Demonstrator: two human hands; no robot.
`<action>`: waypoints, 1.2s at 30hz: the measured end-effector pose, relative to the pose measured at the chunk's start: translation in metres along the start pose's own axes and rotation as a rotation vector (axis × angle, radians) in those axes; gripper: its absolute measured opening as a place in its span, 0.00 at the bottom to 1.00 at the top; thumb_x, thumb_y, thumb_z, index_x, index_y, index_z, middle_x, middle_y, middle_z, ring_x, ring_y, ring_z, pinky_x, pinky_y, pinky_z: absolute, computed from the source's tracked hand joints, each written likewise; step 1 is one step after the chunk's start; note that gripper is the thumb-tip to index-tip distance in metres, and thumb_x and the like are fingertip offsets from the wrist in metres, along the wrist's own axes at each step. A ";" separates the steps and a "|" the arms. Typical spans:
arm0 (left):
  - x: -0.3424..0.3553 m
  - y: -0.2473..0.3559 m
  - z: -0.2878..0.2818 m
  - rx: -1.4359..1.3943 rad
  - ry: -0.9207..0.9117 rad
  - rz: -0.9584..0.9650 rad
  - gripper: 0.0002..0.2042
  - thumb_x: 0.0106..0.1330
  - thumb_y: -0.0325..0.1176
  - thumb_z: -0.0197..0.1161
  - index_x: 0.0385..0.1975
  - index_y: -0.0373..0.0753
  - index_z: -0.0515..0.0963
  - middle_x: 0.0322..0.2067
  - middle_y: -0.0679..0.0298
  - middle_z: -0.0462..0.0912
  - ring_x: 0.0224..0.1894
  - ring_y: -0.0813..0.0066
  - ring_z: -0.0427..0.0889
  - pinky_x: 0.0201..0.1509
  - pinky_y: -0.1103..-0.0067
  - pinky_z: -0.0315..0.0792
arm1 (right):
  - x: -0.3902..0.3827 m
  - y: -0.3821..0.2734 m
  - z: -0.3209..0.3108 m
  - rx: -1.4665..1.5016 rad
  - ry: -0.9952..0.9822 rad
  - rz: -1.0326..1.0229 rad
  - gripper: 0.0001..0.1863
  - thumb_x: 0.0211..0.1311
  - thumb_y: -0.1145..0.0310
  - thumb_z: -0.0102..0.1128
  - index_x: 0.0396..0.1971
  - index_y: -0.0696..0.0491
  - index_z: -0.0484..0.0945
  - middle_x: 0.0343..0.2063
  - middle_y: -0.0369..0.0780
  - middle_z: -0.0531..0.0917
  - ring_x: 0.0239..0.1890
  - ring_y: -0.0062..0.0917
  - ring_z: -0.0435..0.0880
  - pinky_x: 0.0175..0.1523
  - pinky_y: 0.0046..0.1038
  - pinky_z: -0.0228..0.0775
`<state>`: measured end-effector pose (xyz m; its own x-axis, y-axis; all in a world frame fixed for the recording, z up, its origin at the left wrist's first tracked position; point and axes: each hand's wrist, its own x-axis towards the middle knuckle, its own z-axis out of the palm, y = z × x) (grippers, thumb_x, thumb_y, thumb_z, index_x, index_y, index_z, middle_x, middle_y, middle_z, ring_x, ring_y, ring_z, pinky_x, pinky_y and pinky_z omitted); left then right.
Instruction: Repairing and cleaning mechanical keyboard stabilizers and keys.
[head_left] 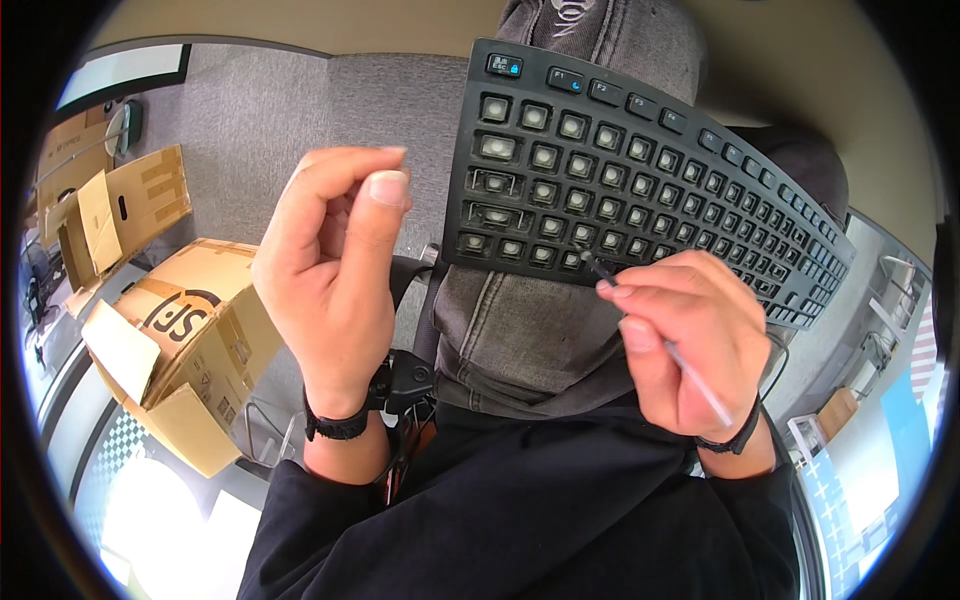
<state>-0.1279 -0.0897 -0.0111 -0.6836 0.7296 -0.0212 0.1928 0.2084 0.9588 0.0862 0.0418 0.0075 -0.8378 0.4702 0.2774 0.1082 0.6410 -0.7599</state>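
A black computer keyboard (690, 150) lies slanted across my lap on grey jeans (515, 330). Most of its main block has no keycaps, so pale round domes show in the square sockets; the top function row keeps its black caps. Pinched in my right hand (695, 335) is a thin brush (602, 272) with a dark front part and a pale, see-through handle. Its tip is at the keyboard's front edge, over the lowest row of sockets. Left of the keyboard, my left hand (340, 265) is raised with curled fingers, thumb tip close to the index finger, nothing visible between them.
Open cardboard boxes (190, 340) stand at the left, with another opened carton (120, 215) behind. Grey carpet (260, 110) covers the floor there. At the right are a metal frame (890, 300) and a bright blue-and-white surface (880, 480).
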 end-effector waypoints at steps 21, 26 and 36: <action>0.002 -0.008 0.000 0.042 -0.003 0.077 0.02 0.64 0.20 0.67 0.33 0.31 0.81 0.29 0.62 0.83 0.32 0.77 0.79 0.38 0.82 0.72 | 0.034 -0.033 -0.010 -0.251 -0.276 0.189 0.04 0.61 0.80 0.64 0.35 0.61 0.80 0.30 0.44 0.85 0.29 0.34 0.84 0.35 0.31 0.75; 0.001 -0.004 -0.005 0.020 -0.076 0.130 0.07 0.60 0.22 0.71 0.37 0.32 0.83 0.32 0.62 0.83 0.31 0.75 0.79 0.38 0.79 0.73 | 0.019 -0.019 -0.004 0.266 0.040 0.512 0.06 0.72 0.75 0.58 0.36 0.62 0.80 0.28 0.43 0.86 0.28 0.27 0.87 0.35 0.24 0.78; 0.006 0.010 0.009 0.058 -0.494 0.553 0.13 0.55 0.36 0.77 0.33 0.33 0.84 0.30 0.59 0.84 0.27 0.69 0.82 0.26 0.77 0.72 | 0.011 -0.012 -0.009 0.623 -0.025 0.185 0.08 0.72 0.74 0.57 0.42 0.64 0.77 0.35 0.53 0.87 0.34 0.33 0.88 0.40 0.29 0.82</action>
<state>-0.1238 -0.0773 -0.0037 -0.0821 0.9430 0.3225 0.4635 -0.2503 0.8500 0.0803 0.0448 0.0247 -0.8479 0.5204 0.1011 -0.0724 0.0752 -0.9945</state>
